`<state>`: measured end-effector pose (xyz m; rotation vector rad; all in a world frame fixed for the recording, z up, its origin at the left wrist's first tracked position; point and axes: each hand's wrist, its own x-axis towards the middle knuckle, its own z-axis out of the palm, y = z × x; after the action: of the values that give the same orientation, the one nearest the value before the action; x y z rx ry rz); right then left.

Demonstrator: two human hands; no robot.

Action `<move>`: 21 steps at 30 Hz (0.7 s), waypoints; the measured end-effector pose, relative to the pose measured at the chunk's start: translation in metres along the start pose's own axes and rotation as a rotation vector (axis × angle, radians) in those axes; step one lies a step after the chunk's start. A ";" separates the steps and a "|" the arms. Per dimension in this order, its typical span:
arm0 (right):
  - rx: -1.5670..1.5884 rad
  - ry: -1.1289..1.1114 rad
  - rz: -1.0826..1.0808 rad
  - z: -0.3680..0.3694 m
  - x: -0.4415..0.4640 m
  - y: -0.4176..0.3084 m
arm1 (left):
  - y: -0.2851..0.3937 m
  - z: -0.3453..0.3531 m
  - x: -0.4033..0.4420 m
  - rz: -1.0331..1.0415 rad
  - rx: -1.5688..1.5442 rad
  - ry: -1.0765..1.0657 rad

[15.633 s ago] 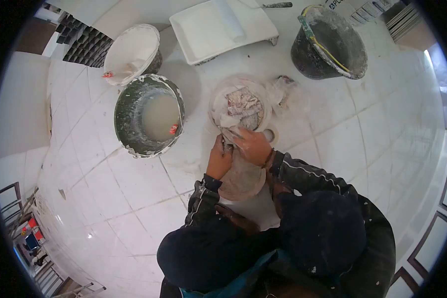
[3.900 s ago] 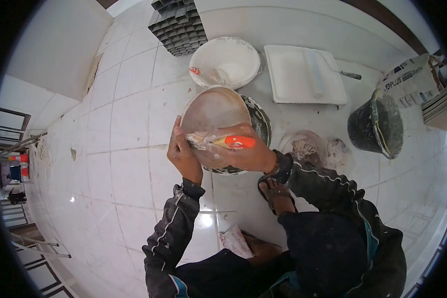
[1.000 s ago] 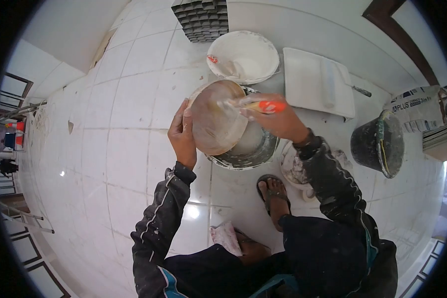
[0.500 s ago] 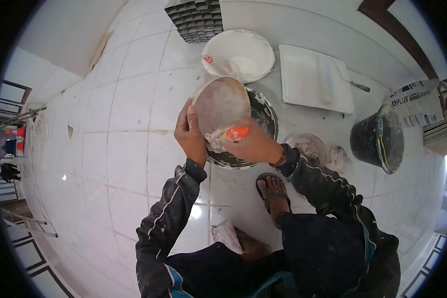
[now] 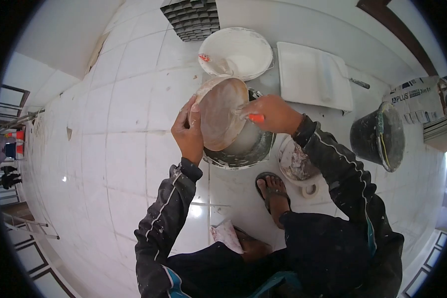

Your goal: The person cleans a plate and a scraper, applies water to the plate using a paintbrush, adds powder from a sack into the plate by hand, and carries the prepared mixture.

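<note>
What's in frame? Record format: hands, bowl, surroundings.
Left hand: holding bowl by its side
Right hand: gripping orange-handled tool; its far end meets the bowl, details unclear
Bowl: tilted, over green bucket
Beyond: white bucket, tray
Far right: black bucket, printed bag
Floor, near foot: tape roll

My left hand (image 5: 186,133), right hand (image 5: 274,113): two in all
Tub (image 5: 222,115) I hold: one
Orange-handled tool (image 5: 257,118) I grip: one
Dark buckets (image 5: 365,136): two
White bucket (image 5: 251,49): one
Paint tray (image 5: 300,74): one
Tape ring (image 5: 311,195): one
</note>
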<state>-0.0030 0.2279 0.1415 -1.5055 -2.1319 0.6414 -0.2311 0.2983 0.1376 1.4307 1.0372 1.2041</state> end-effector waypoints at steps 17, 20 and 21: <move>0.520 -0.132 -0.058 0.010 0.005 -0.043 | 0.012 0.002 0.013 -0.084 -0.241 0.097; 0.693 0.081 0.017 0.027 0.013 -0.036 | 0.009 0.003 0.007 -0.086 -0.212 0.116; 0.932 0.197 0.139 0.031 0.016 -0.040 | 0.011 0.004 0.002 -0.012 -0.151 0.108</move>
<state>-0.0560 0.2274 0.1421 -1.1032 -1.2644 1.2467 -0.2261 0.2975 0.1484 1.2524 1.0038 1.3341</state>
